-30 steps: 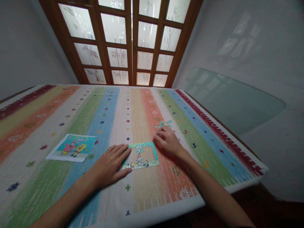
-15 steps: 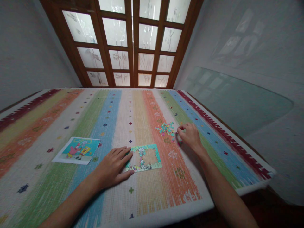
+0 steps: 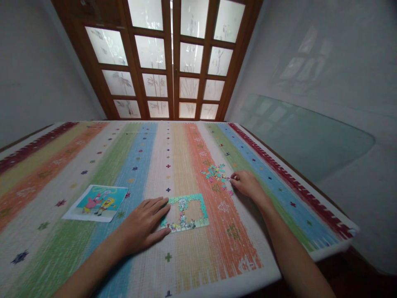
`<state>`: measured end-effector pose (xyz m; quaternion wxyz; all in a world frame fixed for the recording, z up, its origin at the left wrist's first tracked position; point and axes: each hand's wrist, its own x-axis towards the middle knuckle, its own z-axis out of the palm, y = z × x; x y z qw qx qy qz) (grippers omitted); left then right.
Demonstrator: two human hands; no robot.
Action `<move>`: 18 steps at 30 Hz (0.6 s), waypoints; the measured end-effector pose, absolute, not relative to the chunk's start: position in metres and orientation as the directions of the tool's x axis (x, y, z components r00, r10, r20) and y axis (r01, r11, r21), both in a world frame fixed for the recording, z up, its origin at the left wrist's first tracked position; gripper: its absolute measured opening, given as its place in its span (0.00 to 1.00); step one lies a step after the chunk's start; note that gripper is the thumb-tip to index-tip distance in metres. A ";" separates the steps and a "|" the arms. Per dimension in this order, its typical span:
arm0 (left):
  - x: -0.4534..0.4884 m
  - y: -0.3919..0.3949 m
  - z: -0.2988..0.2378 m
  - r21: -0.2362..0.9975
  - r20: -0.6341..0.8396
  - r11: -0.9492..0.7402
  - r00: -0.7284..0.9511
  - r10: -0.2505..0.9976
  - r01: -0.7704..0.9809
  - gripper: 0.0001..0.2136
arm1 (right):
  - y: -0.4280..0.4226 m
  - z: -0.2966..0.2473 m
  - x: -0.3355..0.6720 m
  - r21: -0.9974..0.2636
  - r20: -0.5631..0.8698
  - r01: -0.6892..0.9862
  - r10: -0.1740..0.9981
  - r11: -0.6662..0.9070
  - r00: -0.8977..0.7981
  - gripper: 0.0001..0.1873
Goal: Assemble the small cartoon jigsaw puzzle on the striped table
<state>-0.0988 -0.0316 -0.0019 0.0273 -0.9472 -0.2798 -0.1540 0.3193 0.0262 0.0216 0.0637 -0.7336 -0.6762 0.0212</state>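
A partly assembled jigsaw puzzle [image 3: 203,210] lies flat on the striped cloth, its frame filled around bare gaps in the middle. My left hand [image 3: 147,221] rests open across its left edge, fingers stretched and thumb at the lower corner. To the right and farther back is a heap of loose jigsaw pieces [image 3: 214,171], mostly turquoise with some pink and yellow. At the heap's right side, my right hand [image 3: 246,183] has thumb and fingers pinched together on a small puzzle piece, partly hidden by the fingertips.
A printed cartoon picture [image 3: 97,202] lies left of my left hand. The striped tablecloth [image 3: 120,174] covers the table, whose near edge drops off at lower right. Behind stand wooden doors [image 3: 173,91] with frosted panes; a glass sheet [image 3: 307,132] leans on the right wall.
My right hand has shifted slightly left and turned lower at the heap's edge, its fingertips now at the pieces. The left hand stays on the puzzle. The whole view has tilted slightly upward.
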 end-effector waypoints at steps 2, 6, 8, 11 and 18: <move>-0.099 -0.031 -0.002 0.025 0.296 -0.837 0.796 0.528 0.546 0.23 | 0.027 0.021 0.319 -0.140 0.054 0.989 0.997 -0.055 0.063 0.11; -0.097 -0.031 -0.003 0.049 0.295 -0.830 0.786 0.543 0.555 0.24 | 0.026 0.020 0.319 -0.158 0.057 0.987 0.998 -0.015 0.024 0.10; -0.096 -0.031 -0.003 0.071 0.300 -0.827 0.779 0.551 0.558 0.24 | 0.026 0.020 0.319 -0.149 0.089 0.989 0.996 -0.014 0.028 0.12; -0.093 -0.032 -0.002 0.087 0.302 -0.823 0.772 0.559 0.561 0.24 | 0.025 0.019 0.315 -0.139 0.121 0.990 0.992 -0.003 0.020 0.12; -0.094 -0.033 0.002 0.111 0.281 -0.817 0.771 0.572 0.566 0.23 | 0.021 0.018 0.311 -0.072 0.139 0.997 0.989 -0.036 0.046 0.11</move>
